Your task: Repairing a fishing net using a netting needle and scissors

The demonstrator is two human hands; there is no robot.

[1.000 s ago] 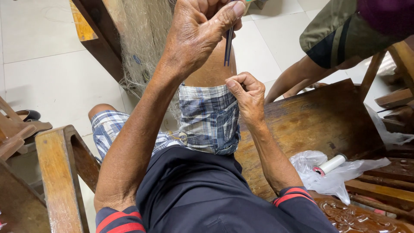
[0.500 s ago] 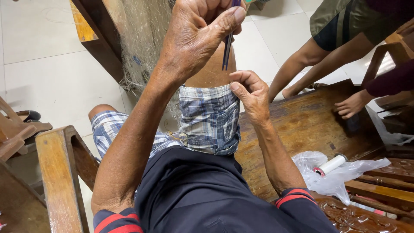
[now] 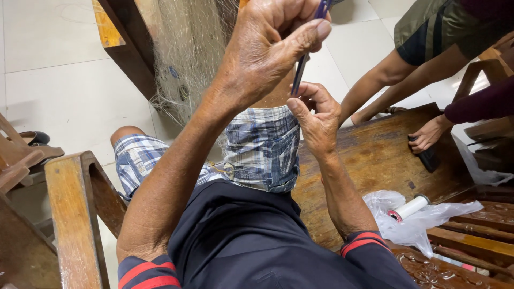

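Note:
My left hand (image 3: 273, 48) is raised high over my bent knee, thumb and fingers shut on a thin dark blue needle-like tool (image 3: 304, 61) that points down. My right hand (image 3: 317, 119) sits just below it beside the knee, fingers curled and pinched close to the tool's lower tip. Whether a thread runs between those fingers cannot be seen. A pale fishing net (image 3: 187, 53) hangs in front of my legs. I wear plaid shorts (image 3: 262, 147) and sit on a wooden bench (image 3: 375, 155).
Other people lean in at the right; one person's hand (image 3: 425, 134) rests on a dark object (image 3: 428, 158) on the bench. A white spool (image 3: 411, 207) lies on a plastic bag (image 3: 412, 225). A wooden armrest (image 3: 72, 214) stands at my left.
My right hand has lifted from the knee toward the tool's tip. My left hand holds the tool slightly higher. At the right, another person's hand has come down onto the bench.

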